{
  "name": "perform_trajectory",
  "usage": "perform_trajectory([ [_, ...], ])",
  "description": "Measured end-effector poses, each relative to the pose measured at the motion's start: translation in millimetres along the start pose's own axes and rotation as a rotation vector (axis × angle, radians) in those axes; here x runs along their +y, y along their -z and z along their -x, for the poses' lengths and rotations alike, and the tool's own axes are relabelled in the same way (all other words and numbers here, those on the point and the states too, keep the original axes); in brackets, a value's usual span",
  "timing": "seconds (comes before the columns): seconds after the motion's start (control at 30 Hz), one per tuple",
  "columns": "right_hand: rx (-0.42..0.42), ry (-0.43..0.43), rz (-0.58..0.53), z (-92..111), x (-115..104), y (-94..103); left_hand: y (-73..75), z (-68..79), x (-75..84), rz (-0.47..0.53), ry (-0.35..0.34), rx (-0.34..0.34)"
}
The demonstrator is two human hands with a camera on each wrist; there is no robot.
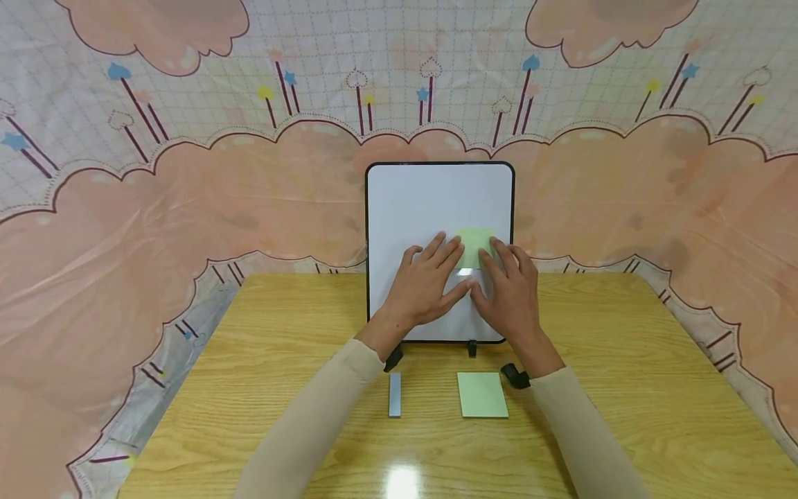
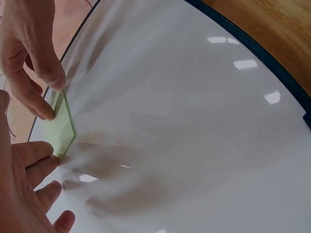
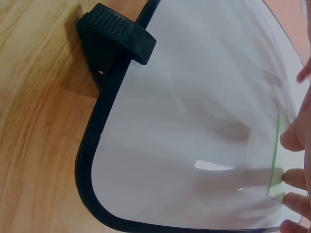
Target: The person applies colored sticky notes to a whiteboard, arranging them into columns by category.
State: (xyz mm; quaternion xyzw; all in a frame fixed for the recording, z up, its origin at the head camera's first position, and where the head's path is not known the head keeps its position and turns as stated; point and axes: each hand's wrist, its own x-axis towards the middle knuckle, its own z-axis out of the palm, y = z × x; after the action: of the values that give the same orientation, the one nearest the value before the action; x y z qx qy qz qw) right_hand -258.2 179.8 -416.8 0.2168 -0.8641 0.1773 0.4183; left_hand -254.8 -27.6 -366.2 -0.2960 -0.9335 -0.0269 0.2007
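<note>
A pale green sticky note (image 1: 475,244) lies against the white face of a black-framed whiteboard (image 1: 424,197). My left hand (image 1: 425,283) has its fingers spread, their tips at the note's left edge. On the opposite side, the fingertips of my right hand (image 1: 510,287) are at the note's right edge. Both thumbs come close together below the note. Seen from the left wrist, the note (image 2: 60,128) shows between the fingers of both hands. From the right wrist, only a slanted strip of the note (image 3: 277,170) is visible beside the fingers.
A pale green sticky-note pad (image 1: 483,395) lies on the wooden table (image 1: 280,388) in front of the board. Left of it is a narrow grey bar (image 1: 395,395). Black clips (image 3: 112,39) hold the board's lower edge. Behind hangs a patterned cloth (image 1: 280,187).
</note>
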Motion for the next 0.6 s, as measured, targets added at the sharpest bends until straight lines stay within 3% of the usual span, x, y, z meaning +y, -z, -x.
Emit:
perform_trajectory([
  [0.6,-0.033,0.019,-0.008,9.9,-0.1,5.4,-5.4,8.9,4.5,0.016,-0.023,0.021],
])
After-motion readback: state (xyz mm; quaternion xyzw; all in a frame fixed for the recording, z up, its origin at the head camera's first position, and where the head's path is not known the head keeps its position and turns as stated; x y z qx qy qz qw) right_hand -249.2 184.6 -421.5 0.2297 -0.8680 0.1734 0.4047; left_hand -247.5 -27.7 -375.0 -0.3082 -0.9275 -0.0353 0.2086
